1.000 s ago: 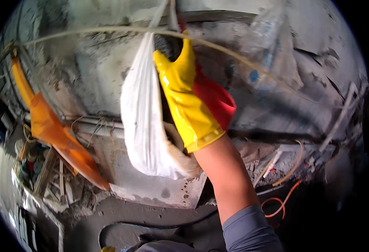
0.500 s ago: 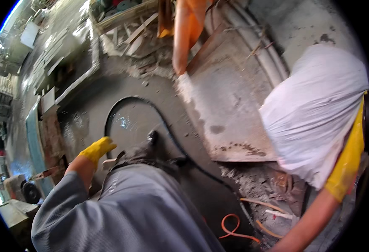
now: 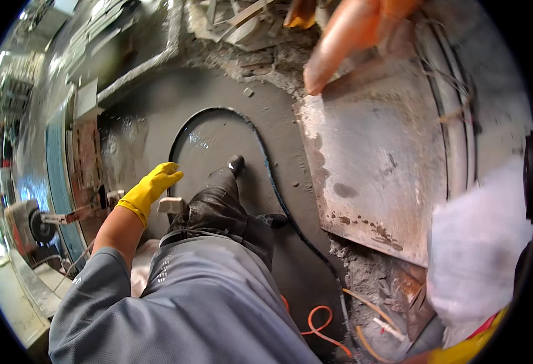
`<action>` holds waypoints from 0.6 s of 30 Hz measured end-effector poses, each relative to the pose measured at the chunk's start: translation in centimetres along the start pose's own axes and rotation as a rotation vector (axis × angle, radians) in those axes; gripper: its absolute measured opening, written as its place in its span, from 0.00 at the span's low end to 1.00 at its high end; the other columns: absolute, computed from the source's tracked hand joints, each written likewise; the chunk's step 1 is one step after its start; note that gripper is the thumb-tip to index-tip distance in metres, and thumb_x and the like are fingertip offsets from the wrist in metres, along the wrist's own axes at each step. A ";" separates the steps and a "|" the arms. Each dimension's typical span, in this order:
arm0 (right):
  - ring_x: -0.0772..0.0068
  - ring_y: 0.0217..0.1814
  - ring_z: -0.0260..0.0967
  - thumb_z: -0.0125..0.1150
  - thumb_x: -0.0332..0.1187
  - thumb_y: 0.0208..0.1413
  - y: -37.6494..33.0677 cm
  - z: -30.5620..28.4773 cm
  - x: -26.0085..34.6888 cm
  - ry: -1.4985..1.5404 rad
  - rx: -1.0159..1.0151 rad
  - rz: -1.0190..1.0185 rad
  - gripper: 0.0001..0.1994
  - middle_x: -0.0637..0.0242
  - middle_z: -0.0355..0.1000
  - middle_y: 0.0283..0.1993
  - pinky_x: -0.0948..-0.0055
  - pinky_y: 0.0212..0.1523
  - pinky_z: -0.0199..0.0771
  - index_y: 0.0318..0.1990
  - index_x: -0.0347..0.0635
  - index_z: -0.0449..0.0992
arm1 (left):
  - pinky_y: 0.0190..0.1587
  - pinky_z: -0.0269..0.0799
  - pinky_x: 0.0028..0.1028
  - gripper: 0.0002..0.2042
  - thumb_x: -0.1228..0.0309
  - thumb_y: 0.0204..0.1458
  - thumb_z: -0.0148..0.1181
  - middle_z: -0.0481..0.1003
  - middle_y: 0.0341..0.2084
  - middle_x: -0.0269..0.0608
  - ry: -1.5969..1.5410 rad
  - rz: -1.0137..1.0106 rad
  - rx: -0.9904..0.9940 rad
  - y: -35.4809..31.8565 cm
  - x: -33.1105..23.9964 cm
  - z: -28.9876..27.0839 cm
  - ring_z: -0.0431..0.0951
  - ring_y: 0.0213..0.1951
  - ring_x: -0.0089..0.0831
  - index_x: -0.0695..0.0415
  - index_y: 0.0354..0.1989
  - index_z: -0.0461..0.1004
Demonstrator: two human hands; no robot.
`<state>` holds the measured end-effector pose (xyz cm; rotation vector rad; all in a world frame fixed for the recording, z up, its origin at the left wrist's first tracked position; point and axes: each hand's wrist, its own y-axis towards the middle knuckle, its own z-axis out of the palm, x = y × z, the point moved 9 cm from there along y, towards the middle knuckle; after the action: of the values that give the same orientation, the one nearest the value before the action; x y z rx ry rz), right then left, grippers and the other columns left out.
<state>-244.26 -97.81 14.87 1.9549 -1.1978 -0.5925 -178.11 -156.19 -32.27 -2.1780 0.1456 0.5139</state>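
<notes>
My left hand (image 3: 154, 189), in a yellow rubber glove, hangs beside my left hip with fingers loosely extended and nothing in it. At the lower right rim my right hand (image 3: 474, 350), also in a yellow glove, is cut off by the picture's edge. Just above it is a bulging white sack (image 3: 479, 242), blurred, its far side out of view. The glove lies against the sack and the two move together; the gripping fingers are hidden. A flat, stained metal plate (image 3: 382, 164) lies to the left of the sack.
A black hose (image 3: 265, 161) loops across the wet grey floor (image 3: 157, 91) around my feet. Orange tubing (image 3: 318, 318) curls near rubble (image 3: 370, 273). Pipes (image 3: 458, 139) run beyond the plate. A blurred orange piece (image 3: 345, 39) stands at its far corner. A blue-sided bench (image 3: 57, 164) is left.
The white sack and my right hand have swung down toward the lower right rim, off the plate's right side. My left hand stays by my hip. The view has turned, shifting the plate rightward.
</notes>
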 end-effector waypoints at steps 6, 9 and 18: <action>0.63 0.49 0.76 0.61 0.32 0.66 -8.7 3.0 22.1 0.255 0.118 -0.059 0.12 0.58 0.80 0.47 0.67 0.52 0.76 0.52 0.36 0.76 | 0.46 0.78 0.38 0.25 0.51 0.57 0.68 0.84 0.37 0.50 0.001 -0.200 0.018 6.9 21.0 -1.3 0.84 0.42 0.42 0.64 0.49 0.82; 0.63 0.47 0.77 0.60 0.32 0.68 -15.4 8.4 34.5 0.440 0.388 0.022 0.10 0.58 0.80 0.45 0.67 0.51 0.77 0.50 0.36 0.78 | 0.47 0.78 0.40 0.26 0.51 0.53 0.72 0.85 0.39 0.48 -0.494 -0.241 0.173 10.0 28.6 1.5 0.85 0.42 0.42 0.62 0.48 0.83; 0.64 0.33 0.80 0.59 0.37 0.71 -36.4 30.7 72.5 0.768 1.713 0.361 0.12 0.58 0.82 0.33 0.67 0.39 0.82 0.41 0.35 0.79 | 0.70 0.65 0.41 0.30 0.57 0.59 0.67 0.73 0.64 0.58 -0.499 0.021 -0.511 18.0 16.1 -35.6 0.71 0.67 0.51 0.64 0.65 0.71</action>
<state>-213.38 -163.43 -32.77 2.5145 -1.5140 1.8084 -157.58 -193.97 -33.04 -2.4510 -0.2627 1.1906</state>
